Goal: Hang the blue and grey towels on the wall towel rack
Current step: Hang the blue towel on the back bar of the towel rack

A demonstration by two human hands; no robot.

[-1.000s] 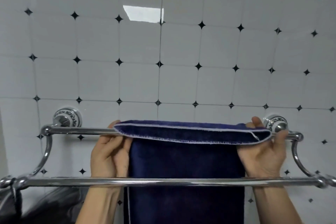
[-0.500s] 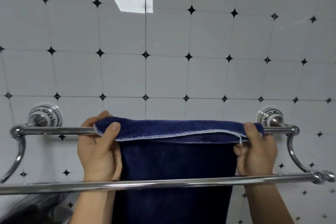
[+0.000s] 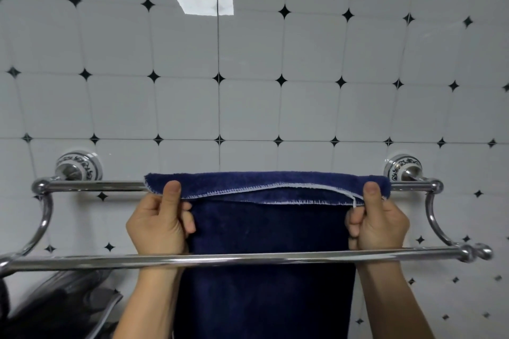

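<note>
Blue towel [image 3: 270, 228] draped over the rear bar [image 3: 91, 186] of the wall towel rack [image 3: 248, 258], hanging down behind the front bar. Left hand [image 3: 159, 224] pinches the towel's left top corner, thumb on the stitched hem, fingers [image 3: 188, 221] curled beneath. Right hand [image 3: 378, 224] pinches the right top corner the same way, thumb up on the cloth. Both forearms reach up from below the front bar. Dark grey cloth [image 3: 63, 305] lies lower left, partly out of view. White tiled wall [image 3: 248, 107] behind.
</note>
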